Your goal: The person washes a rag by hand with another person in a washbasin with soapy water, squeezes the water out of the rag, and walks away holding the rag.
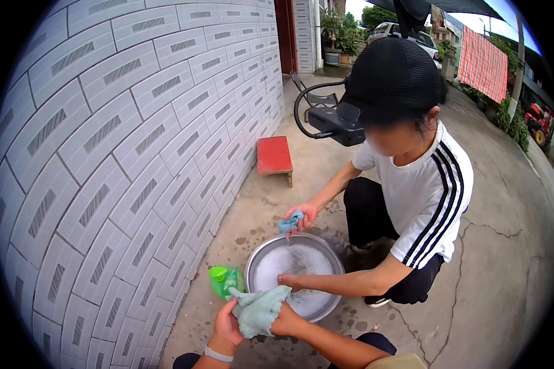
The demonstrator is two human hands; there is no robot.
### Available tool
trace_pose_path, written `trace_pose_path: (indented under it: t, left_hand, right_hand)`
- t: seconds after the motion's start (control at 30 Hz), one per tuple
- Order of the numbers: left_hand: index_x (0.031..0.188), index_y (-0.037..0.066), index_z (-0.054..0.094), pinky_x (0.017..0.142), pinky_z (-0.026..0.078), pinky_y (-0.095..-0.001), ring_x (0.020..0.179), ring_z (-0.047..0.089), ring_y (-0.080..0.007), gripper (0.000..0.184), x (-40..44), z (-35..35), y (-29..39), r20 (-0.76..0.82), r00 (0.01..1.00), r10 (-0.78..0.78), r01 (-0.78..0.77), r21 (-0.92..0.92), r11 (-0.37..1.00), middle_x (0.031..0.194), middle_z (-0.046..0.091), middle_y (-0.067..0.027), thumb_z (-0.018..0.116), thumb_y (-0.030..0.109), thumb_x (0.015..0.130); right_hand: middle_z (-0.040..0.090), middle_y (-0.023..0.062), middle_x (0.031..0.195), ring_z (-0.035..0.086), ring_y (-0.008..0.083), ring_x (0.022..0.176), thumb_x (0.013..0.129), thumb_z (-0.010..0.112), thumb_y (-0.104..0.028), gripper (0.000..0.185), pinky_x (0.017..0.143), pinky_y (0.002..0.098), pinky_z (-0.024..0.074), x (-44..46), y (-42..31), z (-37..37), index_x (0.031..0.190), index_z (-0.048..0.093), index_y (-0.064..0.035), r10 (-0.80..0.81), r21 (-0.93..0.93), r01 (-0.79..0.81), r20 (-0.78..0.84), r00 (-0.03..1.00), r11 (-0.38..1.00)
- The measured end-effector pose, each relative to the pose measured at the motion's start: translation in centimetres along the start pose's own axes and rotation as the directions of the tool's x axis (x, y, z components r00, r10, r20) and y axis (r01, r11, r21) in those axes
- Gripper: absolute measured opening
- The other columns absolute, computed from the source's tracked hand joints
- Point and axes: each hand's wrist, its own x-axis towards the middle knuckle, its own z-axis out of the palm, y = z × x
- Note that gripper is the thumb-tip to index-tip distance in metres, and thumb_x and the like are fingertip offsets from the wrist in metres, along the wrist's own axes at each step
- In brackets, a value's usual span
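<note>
A pale green cloth [261,312] is stretched between my hands at the near edge of a metal basin [250,270] of sudsy water. My left hand [228,325], with a light band at its wrist, is closed on the cloth's left edge. On the right side, my right hand [286,321] grips the cloth, its fingers partly hidden by the fabric. A green bottle [226,280] stands just left of the basin. Across from me, a crouching person in a black cap holds a blue cloth [290,222] above the far rim, the other hand at the suds.
The tiled wall [123,160] runs along the left. Beyond the basin, a red-topped stool [274,155] stands beside it. The crouching person [412,178] takes up the right side. A folding chair [317,97], potted plants and a parked vehicle are farther back.
</note>
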Motion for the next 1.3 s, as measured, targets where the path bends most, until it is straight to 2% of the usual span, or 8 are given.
trace_pose_path:
  t: [0.17,0.23,0.53,0.77,0.83,1.03,1.23,1.3]
  left_hand:
    - [0.117,0.004,0.045,0.093,0.038,-0.0428,0.107,0.05,-0.0307,0.042,1.2,-1.3,-0.3,0.011,1.0,0.0,0.0,0.007,1.0,0.115,0.052,-0.0153,0.043,0.03,0.085]
    - [0.117,0.003,0.045,0.093,0.037,-0.0429,0.107,0.05,-0.0309,0.042,1.5,-1.3,-0.5,0.009,1.0,0.008,-0.008,0.016,1.0,0.115,0.052,-0.0154,0.042,0.031,0.085]
    - [0.116,0.004,0.047,0.093,0.038,-0.042,0.106,0.051,-0.0297,0.048,3.0,-2.9,-1.1,-0.066,0.997,0.041,-0.036,0.079,0.996,0.115,0.053,-0.015,0.035,0.04,0.087]
    - [0.094,0.007,0.055,0.088,0.041,-0.0428,0.097,0.054,-0.0297,0.035,3.7,-4.3,-0.9,-0.092,0.996,-0.008,0.006,-0.024,1.0,0.103,0.058,-0.0135,0.037,0.037,0.087]
    - [0.089,0.008,0.055,0.087,0.042,-0.0432,0.095,0.055,-0.03,0.033,3.3,-3.8,-0.7,-0.105,0.994,-0.001,-0.003,-0.04,0.999,0.1,0.059,-0.0133,0.038,0.036,0.087]
    - [0.086,0.008,0.053,0.083,0.044,-0.0427,0.089,0.056,-0.0296,0.027,2.4,-2.2,-0.2,-0.111,0.993,0.034,-0.042,-0.071,0.997,0.091,0.059,-0.013,0.043,0.033,0.084]
    - [0.074,0.009,0.053,0.065,0.048,-0.0349,0.068,0.057,-0.0206,0.023,2.7,-3.2,-0.6,-0.143,0.98,0.142,-0.156,-0.094,0.983,0.072,0.057,-0.006,0.05,0.031,0.082]
    - [0.069,0.01,0.052,0.057,0.047,-0.0304,0.062,0.054,-0.0152,0.022,2.9,-3.8,-0.6,-0.201,0.963,0.178,-0.182,0.002,0.983,0.065,0.054,-0.0023,0.055,0.028,0.082]
  right_hand:
    - [0.06,0.0094,0.091,0.057,0.0223,0.083,0.074,0.056,-0.008,0.018,0.073,0.0322,0.0443,0.4,0.0,-0.1,0.091,0.059,-0.0036,-0.106,-0.024,0.106,-0.027,0.994,0.994]
    - [0.06,0.0099,0.087,0.057,0.0238,0.081,0.073,0.055,-0.009,0.016,0.073,0.0333,0.0437,0.4,0.2,-0.3,0.089,0.059,-0.0042,-0.176,-0.139,0.176,0.01,0.984,0.974]
    - [0.059,0.0102,0.083,0.056,0.0247,0.078,0.074,0.054,-0.009,0.016,0.07,0.034,0.0429,0.4,0.8,-0.7,0.088,0.058,-0.0039,-0.183,-0.155,0.196,0.092,0.979,0.968]
    - [0.061,0.0091,0.08,0.058,0.0227,0.073,0.074,0.057,-0.009,0.012,0.066,0.0325,0.0454,0.5,0.2,-0.8,0.084,0.06,-0.0023,-0.172,-0.16,0.183,0.076,0.982,0.97]
    - [0.06,0.0089,0.083,0.058,0.0205,0.076,0.074,0.058,-0.007,0.017,0.067,0.0319,0.0454,0.6,1.1,-0.9,0.09,0.059,-0.0022,-0.205,-0.202,0.233,0.151,0.967,0.951]
    - [0.06,0.0087,0.089,0.057,0.0182,0.081,0.074,0.059,-0.006,0.027,0.07,0.0307,0.0455,0.4,0.6,-0.4,0.1,0.057,-0.0008,-0.057,-0.087,0.081,0.242,0.969,0.993]
    - [0.058,0.01,0.087,0.055,0.0231,0.085,0.073,0.059,-0.006,0.022,0.078,0.032,0.0426,0.3,0.4,0.2,0.095,0.056,-0.0018,-0.114,-0.105,0.143,0.246,0.963,0.984]
    - [0.058,0.0102,0.089,0.055,0.0234,0.086,0.072,0.059,-0.006,0.023,0.078,0.0321,0.0426,0.2,0.2,0.4,0.095,0.056,-0.0019,-0.117,-0.113,0.149,0.247,0.962,0.982]
